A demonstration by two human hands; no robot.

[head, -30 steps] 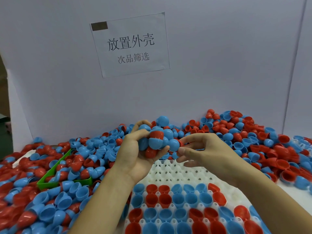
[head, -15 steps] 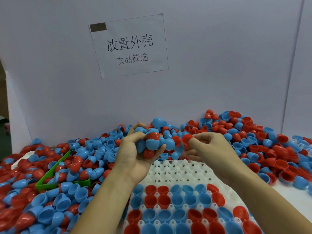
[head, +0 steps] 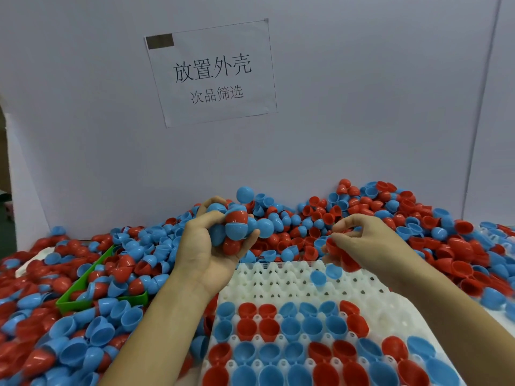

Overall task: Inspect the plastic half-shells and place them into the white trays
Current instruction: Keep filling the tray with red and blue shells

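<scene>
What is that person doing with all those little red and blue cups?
A person is sorting plastic half-shells. The left hand grips a bunch of red and blue shells above the heap. The right hand pinches a red shell over the white tray. The tray's near rows already hold red and blue shells, open side up, while its far rows are mostly bare. Two blue shells show just under the right hand. A big loose pile surrounds the tray, and a green bin sits on the left.

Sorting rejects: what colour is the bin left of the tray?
Green, head view.
</scene>
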